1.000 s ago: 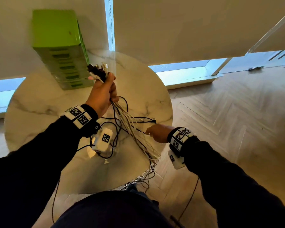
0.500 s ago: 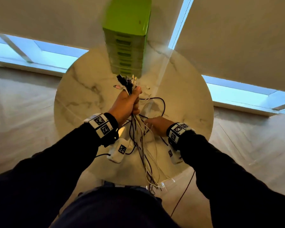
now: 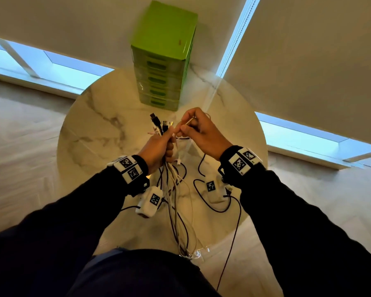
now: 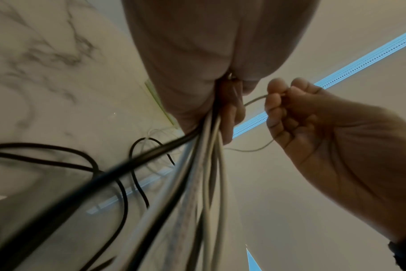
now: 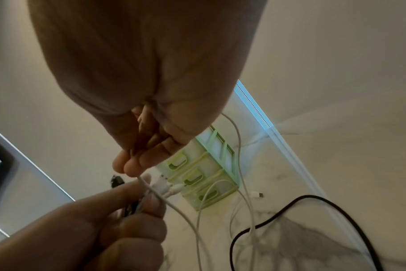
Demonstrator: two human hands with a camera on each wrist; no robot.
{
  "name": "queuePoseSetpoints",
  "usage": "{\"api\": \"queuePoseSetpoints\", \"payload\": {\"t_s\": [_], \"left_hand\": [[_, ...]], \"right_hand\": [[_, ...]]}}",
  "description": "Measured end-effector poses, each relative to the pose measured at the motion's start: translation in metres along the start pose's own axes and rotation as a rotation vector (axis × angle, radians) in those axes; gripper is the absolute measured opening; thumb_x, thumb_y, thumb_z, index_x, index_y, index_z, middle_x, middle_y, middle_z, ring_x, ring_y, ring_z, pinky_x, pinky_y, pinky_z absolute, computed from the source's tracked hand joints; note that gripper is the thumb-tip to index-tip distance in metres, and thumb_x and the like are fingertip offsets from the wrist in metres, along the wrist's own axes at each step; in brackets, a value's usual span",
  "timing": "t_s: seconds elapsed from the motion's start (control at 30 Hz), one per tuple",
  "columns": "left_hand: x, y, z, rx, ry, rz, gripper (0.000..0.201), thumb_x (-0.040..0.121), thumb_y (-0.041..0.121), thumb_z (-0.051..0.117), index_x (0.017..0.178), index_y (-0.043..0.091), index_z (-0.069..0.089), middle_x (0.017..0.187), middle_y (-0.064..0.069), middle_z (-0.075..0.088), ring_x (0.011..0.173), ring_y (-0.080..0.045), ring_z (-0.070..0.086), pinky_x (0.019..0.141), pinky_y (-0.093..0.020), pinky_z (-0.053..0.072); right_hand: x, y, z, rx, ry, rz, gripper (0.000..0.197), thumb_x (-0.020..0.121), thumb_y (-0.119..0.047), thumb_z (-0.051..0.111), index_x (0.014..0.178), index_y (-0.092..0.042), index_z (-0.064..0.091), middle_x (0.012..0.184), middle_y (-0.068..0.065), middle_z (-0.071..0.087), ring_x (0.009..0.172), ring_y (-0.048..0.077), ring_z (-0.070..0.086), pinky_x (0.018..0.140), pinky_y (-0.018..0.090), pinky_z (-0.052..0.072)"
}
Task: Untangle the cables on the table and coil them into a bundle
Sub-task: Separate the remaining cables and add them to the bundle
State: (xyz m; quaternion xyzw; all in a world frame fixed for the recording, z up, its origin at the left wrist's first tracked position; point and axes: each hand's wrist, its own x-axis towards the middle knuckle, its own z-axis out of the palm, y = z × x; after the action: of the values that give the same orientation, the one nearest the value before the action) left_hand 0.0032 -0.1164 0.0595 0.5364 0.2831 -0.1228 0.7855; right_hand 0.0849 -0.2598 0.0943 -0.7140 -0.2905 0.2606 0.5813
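Left hand is fisted round a sheaf of cables, black and white mixed, plug ends sticking up out of the top of the fist. Right hand is just beside it, thumb and forefinger pinching one thin white cable at the top of the left fist; other fingers curled in. Looks like it is feeding that strand into the held group, or pulling it free of it, cannot tell which.

The sheaf hangs down from the left fist over the round marble table and past its near edge toward the person's lap. Lower ends are bunched and crossed there, not sorted.

Still loose on the tabletop: a black cable in an open loop, more white strands, one white plug lying apart near the green drawer box.

Progress, judged: ends are mostly gathered at one side, so collecting is well along. Untangling of the hanging lengths looks unfinished. No coil started; bundle not made.
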Motion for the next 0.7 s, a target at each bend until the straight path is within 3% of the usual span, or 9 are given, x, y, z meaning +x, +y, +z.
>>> {"api": "queuePoseSetpoints", "payload": {"t_s": [0.1,0.17,0.23,0.33,0.4,0.47,0.53,0.6,0.7], "left_hand": [[-0.001,0.004,0.008,-0.006,-0.068,-0.03,0.043,0.094,0.059,0.055,0.075,0.021,0.045,0.059,0.007,0.02,0.05,-0.011,0.017,0.05,-0.027,0.018],[-0.001,0.005,0.013,-0.021,-0.083,-0.023,0.04,0.099,0.048,0.054,0.07,0.021,0.046,0.058,0.007,0.021,0.05,-0.01,0.018,0.048,-0.025,0.02],[0.001,0.003,0.013,-0.005,-0.043,0.026,0.038,0.102,0.029,0.054,0.065,0.021,0.047,0.058,0.005,0.023,0.052,-0.012,0.019,0.046,-0.024,0.023],[0.005,-0.003,0.01,-0.016,0.004,0.079,0.033,0.102,0.018,0.055,0.072,0.022,0.043,0.059,0.004,0.021,0.051,-0.012,0.019,0.043,-0.023,0.025],[0.008,-0.007,0.007,0.0,0.039,0.1,0.031,0.102,0.02,0.057,0.074,0.022,0.043,0.059,0.004,0.02,0.05,-0.012,0.019,0.043,-0.024,0.025],[0.009,-0.01,0.003,0.048,0.06,0.109,0.029,0.1,0.022,0.061,0.075,0.023,0.047,0.059,0.004,0.023,0.05,-0.013,0.022,0.045,-0.025,0.028],[0.008,-0.011,0.0,0.109,0.055,0.131,0.024,0.098,0.026,0.064,0.077,0.022,0.052,0.057,0.005,0.029,0.05,-0.013,0.027,0.048,-0.026,0.031],[0.003,-0.01,-0.001,0.175,0.022,0.163,0.021,0.095,0.029,0.067,0.079,0.022,0.056,0.055,0.007,0.035,0.05,-0.012,0.032,0.048,-0.027,0.033],[-0.008,-0.005,-0.001,0.248,-0.02,0.216,0.02,0.094,0.03,0.069,0.081,0.016,0.062,0.052,0.007,0.042,0.047,-0.01,0.037,0.049,-0.027,0.036]], "right_hand": [[-0.008,-0.004,0.004,0.049,0.006,-0.022,0.015,0.099,0.005,0.049,0.107,-0.006,0.043,0.095,0.017,0.068,0.087,0.02,0.066,0.087,0.036,0.054],[-0.014,-0.002,0.006,0.074,0.01,-0.019,0.015,0.098,0.005,0.048,0.108,-0.005,0.043,0.095,0.02,0.068,0.089,0.025,0.065,0.087,0.039,0.054],[-0.021,0.004,0.006,0.036,0.039,0.025,0.016,0.096,0.004,0.05,0.107,-0.006,0.044,0.094,0.013,0.069,0.088,0.021,0.065,0.085,0.035,0.053],[-0.036,0.022,0.005,-0.205,0.249,0.153,0.024,0.086,0.002,0.057,0.106,-0.011,0.052,0.105,0.005,0.062,0.089,0.015,0.061,0.08,0.027,0.048],[-0.047,0.036,0.004,-0.424,0.454,0.243,0.033,0.081,-0.007,0.065,0.111,-0.017,0.056,0.121,0.002,0.043,0.105,0.022,0.052,0.094,0.031,0.042],[-0.054,0.037,0.002,-0.65,0.588,0.246,0.04,0.076,-0.018,0.069,0.114,-0.022,0.056,0.127,0.001,0.033,0.115,0.025,0.042,0.099,0.031,0.03],[-0.053,0.026,0.004,-0.826,0.53,0.134,0.037,0.08,-0.023,0.065,0.115,-0.024,0.055,0.13,-0.001,0.039,0.117,0.02,0.04,0.096,0.031,0.025],[-0.044,0.017,0.01,-0.848,0.364,0.12,0.028,0.091,-0.027,0.057,0.118,-0.022,0.056,0.124,-0.003,0.054,0.116,0.018,0.045,0.093,0.031,0.026],[-0.029,0.013,0.022,-0.674,0.226,0.227,0.024,0.102,-0.032,0.047,0.112,-0.017,0.064,0.107,0.001,0.068,0.1,0.02,0.06,0.088,0.033,0.041]]}}
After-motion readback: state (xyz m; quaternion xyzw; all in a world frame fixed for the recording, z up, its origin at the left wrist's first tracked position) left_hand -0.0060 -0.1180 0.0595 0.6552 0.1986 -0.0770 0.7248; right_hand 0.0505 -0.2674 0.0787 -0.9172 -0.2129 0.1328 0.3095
